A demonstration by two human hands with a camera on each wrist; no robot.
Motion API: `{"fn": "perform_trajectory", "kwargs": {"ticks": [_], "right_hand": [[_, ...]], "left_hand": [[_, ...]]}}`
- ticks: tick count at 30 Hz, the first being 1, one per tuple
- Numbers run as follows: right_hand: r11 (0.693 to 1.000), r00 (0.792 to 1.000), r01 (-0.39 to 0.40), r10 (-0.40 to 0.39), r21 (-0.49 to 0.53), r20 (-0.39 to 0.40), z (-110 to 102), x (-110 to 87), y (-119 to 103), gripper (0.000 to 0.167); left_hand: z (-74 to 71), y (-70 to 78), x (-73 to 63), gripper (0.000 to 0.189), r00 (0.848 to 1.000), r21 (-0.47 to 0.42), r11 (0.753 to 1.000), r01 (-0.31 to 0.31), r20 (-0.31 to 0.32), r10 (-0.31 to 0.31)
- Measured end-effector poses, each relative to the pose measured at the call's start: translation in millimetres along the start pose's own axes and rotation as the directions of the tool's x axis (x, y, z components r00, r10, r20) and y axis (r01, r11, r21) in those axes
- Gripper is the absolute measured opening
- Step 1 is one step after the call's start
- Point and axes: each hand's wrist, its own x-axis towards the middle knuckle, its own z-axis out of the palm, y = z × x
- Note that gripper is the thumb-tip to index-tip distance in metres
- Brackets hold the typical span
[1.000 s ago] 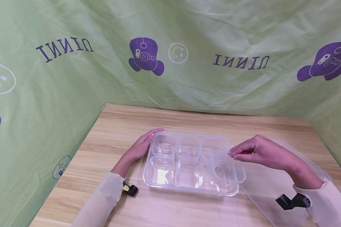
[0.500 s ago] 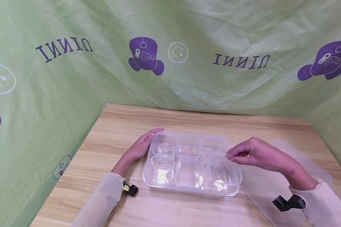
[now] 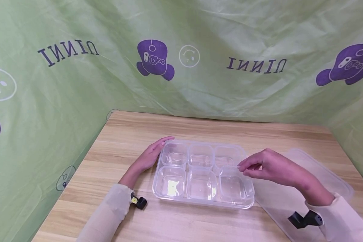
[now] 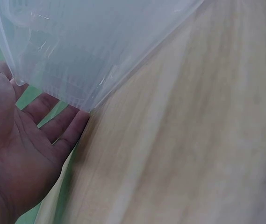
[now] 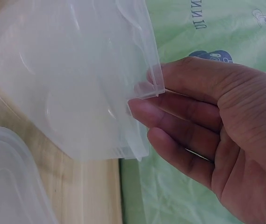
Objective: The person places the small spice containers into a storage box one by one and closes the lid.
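A large clear plastic container (image 3: 199, 201) sits on the wooden table, with several small clear boxes in two rows inside it. My left hand (image 3: 149, 156) rests against its left end; in the left wrist view, the straight fingers (image 4: 69, 130) touch the container's wall (image 4: 90, 46). At the front right corner, my right hand (image 3: 269, 166) pinches the rim of a small clear box (image 3: 232, 186) between thumb and fingers. This box stands nearly level within the container; whether its base touches the bottom is unclear. The right wrist view shows the fingertips (image 5: 144, 112) at a clear rim.
A large translucent lid (image 3: 278, 198) lies flat on the table to the right, partly under my right forearm. Green printed cloth (image 3: 214, 90) hangs behind and at both sides of the wooden table (image 3: 133, 126).
My right hand has moved left and slightly down with the small box, which went from tilted over the container's right edge to nearly level inside it. My left hand has stayed put.
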Motion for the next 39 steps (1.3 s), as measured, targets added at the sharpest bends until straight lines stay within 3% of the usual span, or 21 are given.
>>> {"fn": "perform_trajectory", "kwargs": {"ticks": [10,18,28,39], "right_hand": [[0.999,0.998,-0.045,0.045,-0.027,0.032,6,2.5,0,0.014],[0.997,1.000,0.002,0.000,-0.072,0.022,10,2.2,-1,0.014],[0.994,0.999,0.010,-0.006,-0.105,0.039,11,-1.9,-1,0.011],[0.983,0.998,-0.009,0.021,-0.184,0.064,11,-5.0,-5,0.020]], "left_hand": [[-2.1,-1.3,1.8,0.045,1.000,0.026,1.000,0.009,0.010,-0.010],[-2.1,-0.9,3.1,0.045,1.000,0.021,1.000,0.004,0.013,-0.004],[-1.2,-0.5,1.7,0.045,1.000,0.022,1.000,-0.001,0.012,0.001],[-1.5,0.4,1.0,0.045,1.000,0.033,0.999,0.018,0.006,-0.018]]}}
